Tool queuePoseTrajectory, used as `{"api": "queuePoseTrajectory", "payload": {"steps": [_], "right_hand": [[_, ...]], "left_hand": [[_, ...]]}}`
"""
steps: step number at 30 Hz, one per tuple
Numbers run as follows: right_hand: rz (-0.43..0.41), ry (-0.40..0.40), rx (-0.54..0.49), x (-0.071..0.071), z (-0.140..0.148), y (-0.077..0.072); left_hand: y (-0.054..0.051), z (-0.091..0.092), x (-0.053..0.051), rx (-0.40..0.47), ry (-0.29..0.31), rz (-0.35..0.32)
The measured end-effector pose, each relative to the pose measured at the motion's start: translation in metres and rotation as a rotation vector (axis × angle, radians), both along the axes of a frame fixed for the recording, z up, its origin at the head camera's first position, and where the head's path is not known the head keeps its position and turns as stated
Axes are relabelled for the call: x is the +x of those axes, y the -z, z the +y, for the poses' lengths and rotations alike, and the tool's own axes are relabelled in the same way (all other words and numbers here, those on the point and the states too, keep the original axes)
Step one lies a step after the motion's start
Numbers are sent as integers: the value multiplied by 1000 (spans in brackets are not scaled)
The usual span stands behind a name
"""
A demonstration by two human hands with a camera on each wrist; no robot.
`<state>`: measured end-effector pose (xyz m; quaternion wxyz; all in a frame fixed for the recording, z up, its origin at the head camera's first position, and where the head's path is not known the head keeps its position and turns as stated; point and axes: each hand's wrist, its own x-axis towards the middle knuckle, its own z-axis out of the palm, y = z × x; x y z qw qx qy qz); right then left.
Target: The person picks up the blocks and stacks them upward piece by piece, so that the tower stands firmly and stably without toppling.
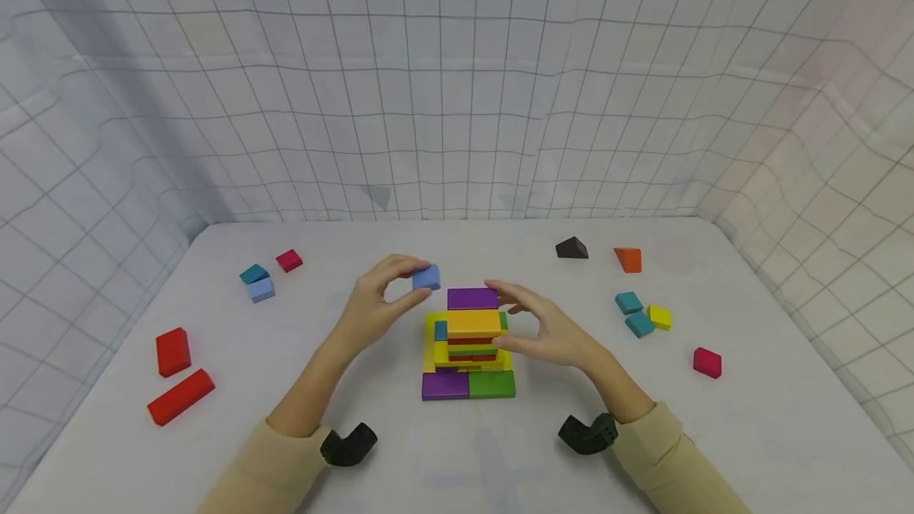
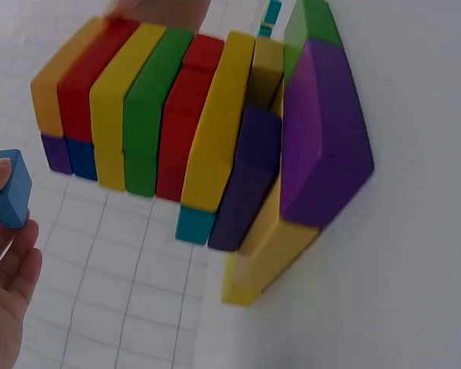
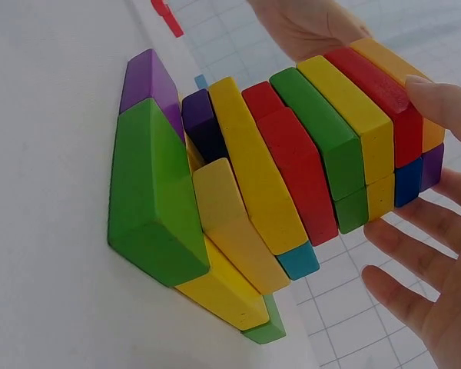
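A small light-blue block (image 1: 426,277) is pinched between the thumb and fingers of my left hand (image 1: 374,304), held in the air to the left of a stacked block tower. Layers of yellow, red, green and purple blocks make up this tower (image 1: 474,324), on a wider base with a purple block (image 1: 446,386) and a green block (image 1: 492,384) in front. My right hand (image 1: 546,331) is at the tower's right side, fingers spread around its upper layers. In the right wrist view, its thumb (image 3: 444,106) overlaps the upper red and orange blocks; firm contact is hard to tell.
On the left lie red blocks (image 1: 181,397), teal and light-blue blocks (image 1: 261,289) and a crimson block (image 1: 289,260). To the right are a dark wedge (image 1: 572,248), an orange wedge (image 1: 628,259), teal blocks (image 1: 639,324), a yellow block (image 1: 659,317) and a crimson block (image 1: 707,362).
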<state>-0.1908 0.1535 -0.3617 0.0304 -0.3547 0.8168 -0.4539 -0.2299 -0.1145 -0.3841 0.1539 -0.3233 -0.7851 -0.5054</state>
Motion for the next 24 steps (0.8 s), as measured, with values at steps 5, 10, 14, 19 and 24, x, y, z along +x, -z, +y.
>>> {"api": "queuePoseTrajectory", "payload": {"steps": [5, 10, 14, 19, 24], "right_hand": [[-9, -9, -4, -1, 1, 0], [-8, -9, -12, -1, 1, 1], [10, -11, -14, -11, 6, 20], [28, -14, -14, -19, 10, 34], [23, -12, -13, -19, 10, 34]], "left_hand": [[-6, 23, 13, -14, 81, -46], [-13, 33, 21, -31, 89, -87], [-30, 39, 31, -44, 93, -89], [-34, 40, 34, -26, 108, -113], [-34, 40, 33, -9, 118, -139]]}}
